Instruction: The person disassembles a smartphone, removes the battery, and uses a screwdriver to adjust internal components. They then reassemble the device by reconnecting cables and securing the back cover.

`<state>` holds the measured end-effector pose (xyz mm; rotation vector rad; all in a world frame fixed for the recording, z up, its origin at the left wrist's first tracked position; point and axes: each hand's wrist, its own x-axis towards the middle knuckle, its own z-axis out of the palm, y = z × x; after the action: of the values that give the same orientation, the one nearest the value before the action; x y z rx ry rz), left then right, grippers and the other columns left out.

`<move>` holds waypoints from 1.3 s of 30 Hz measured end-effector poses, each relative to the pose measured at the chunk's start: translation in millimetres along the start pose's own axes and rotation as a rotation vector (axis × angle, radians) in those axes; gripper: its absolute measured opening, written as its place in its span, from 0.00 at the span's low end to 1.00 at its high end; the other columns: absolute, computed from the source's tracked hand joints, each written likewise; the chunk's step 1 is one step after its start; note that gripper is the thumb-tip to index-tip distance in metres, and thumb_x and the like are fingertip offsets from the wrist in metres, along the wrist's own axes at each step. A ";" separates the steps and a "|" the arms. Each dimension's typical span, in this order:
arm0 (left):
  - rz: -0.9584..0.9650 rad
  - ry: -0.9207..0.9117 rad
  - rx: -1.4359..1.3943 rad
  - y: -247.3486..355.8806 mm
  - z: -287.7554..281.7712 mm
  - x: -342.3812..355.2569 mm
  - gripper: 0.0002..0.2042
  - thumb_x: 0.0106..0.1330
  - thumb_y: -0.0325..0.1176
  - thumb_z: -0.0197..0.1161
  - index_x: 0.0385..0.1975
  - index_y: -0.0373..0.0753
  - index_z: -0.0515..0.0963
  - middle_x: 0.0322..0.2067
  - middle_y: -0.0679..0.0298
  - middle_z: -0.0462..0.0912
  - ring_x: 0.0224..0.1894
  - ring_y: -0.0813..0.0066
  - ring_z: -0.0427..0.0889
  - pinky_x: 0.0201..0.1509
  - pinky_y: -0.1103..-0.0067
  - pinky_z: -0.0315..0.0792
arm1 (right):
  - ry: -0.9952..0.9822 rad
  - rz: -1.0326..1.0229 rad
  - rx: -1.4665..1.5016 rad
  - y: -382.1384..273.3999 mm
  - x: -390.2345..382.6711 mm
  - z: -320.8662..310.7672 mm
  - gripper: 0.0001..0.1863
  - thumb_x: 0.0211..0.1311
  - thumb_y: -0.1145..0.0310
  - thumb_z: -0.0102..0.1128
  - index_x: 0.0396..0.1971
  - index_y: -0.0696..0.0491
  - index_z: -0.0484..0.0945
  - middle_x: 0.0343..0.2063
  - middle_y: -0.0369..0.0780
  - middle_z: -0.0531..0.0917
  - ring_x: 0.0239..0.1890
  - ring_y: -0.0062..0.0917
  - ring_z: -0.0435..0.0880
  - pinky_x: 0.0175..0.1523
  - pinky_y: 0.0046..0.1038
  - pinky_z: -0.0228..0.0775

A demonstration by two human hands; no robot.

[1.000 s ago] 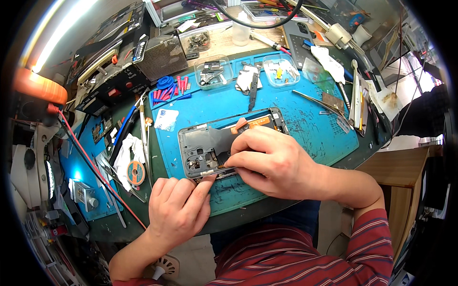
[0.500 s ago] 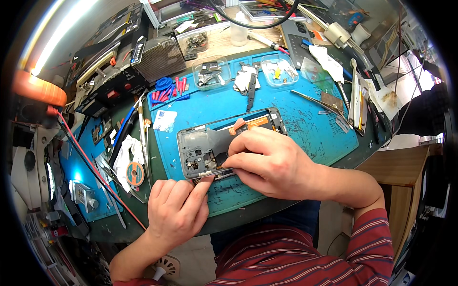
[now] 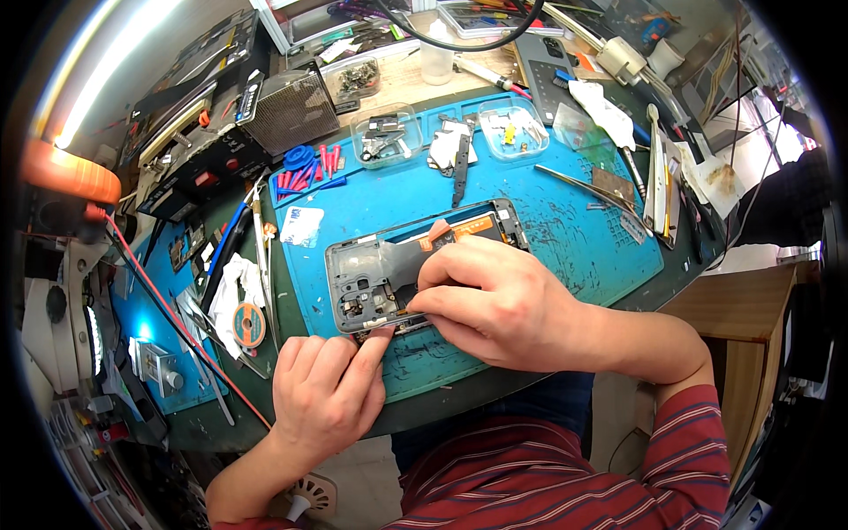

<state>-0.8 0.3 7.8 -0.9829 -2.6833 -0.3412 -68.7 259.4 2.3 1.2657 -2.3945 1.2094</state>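
Note:
An opened smartphone (image 3: 358,259) lies tilted on the blue work mat, its grey frame and inner parts showing. Inside it sit a black battery (image 3: 399,262) and an orange flex strip (image 3: 473,227). My left hand (image 3: 325,382) is curled at the phone's near edge, its index fingertip pressed against the frame. My right hand (image 3: 508,305) reaches over the phone from the right with thumb and index finger pinched together near its lower middle. Whatever sits in that pinch is too small to make out, and the hand hides the phone's near right part.
Clear plastic boxes of small parts (image 3: 413,157) stand behind the phone, beside a black strip (image 3: 460,172). Tweezers (image 3: 579,183) lie right of them. Left are pink-and-blue pieces (image 3: 300,172), a solder spool (image 3: 249,323) and red and black cables. A metal-mesh device stands back left.
The whole view has shifted slightly. Both hands keep their places at the phone, with the right pinch and left index fingertip nearly unmoved.

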 end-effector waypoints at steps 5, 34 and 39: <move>0.008 0.006 0.011 -0.4 0.1 -0.2 0.24 0.56 0.28 0.68 0.56 0.39 0.87 0.32 0.66 0.71 0.31 0.68 0.73 0.39 0.70 0.66 | 0.011 -0.009 -0.004 0.7 -0.3 0.9 0.08 0.57 0.77 0.71 0.36 0.57 0.82 0.38 0.40 0.79 0.41 0.38 0.82 0.49 0.37 0.78; 0.017 0.030 -0.080 -4.4 -0.8 3.2 0.23 0.56 0.29 0.68 0.55 0.38 0.85 0.28 0.67 0.69 0.31 0.68 0.72 0.36 0.69 0.65 | 0.013 -0.048 -0.305 -21.4 1.8 -22.4 0.19 0.58 0.68 0.78 0.50 0.52 0.88 0.50 0.38 0.86 0.44 0.34 0.86 0.49 0.37 0.78; 0.007 0.049 -0.059 -0.2 -3.5 -0.5 0.24 0.56 0.28 0.67 0.56 0.38 0.85 0.29 0.66 0.71 0.32 0.67 0.73 0.38 0.69 0.65 | 0.018 0.156 -0.564 1.8 11.2 -50.1 0.12 0.63 0.66 0.74 0.44 0.52 0.88 0.43 0.37 0.85 0.44 0.35 0.85 0.49 0.36 0.78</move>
<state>0.0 -1.3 10.9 -0.9875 -2.6386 -0.4400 -87.3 289.5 39.5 0.8973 -2.5883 0.4980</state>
